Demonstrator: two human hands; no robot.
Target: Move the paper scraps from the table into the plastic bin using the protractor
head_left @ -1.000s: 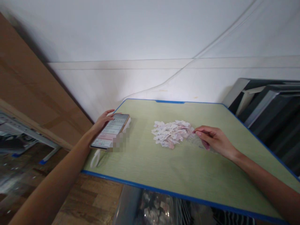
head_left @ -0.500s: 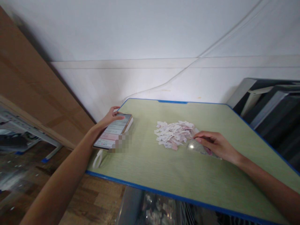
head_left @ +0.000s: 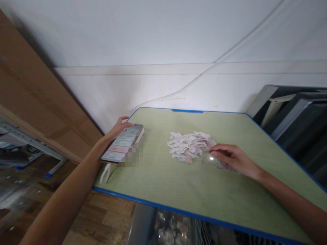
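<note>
At the table's left side my left hand (head_left: pixel 120 127) grips the long edge of a smartphone (head_left: pixel 122 143) with a lit screen. Its thumb lies at the phone's top end; the other fingers are partly hidden behind. Something white, with a white strap (head_left: pixel 105 174), shows under the phone. My right hand (head_left: pixel 233 157) is closed in a pinch at a clear plastic bag (head_left: pixel 213 160), which has a bright glint and a pinkish patch near the palm. Just left of those fingertips lies a heap of torn paper scraps (head_left: pixel 187 146), white with some pink.
The pale green table (head_left: pixel 158 183) has a blue rim and stands against a white wall (head_left: pixel 153 88). A large cardboard sheet (head_left: pixel 38 85) leans at the left. Dark panels (head_left: pixel 301 115) stand at the right. Below the front edge is a clear bag of pale bits (head_left: pixel 172 228).
My left thumb has slid slightly toward the phone's top edge. Under my right hand the plastic bag lies a little flatter. The paper heap looks the same.
</note>
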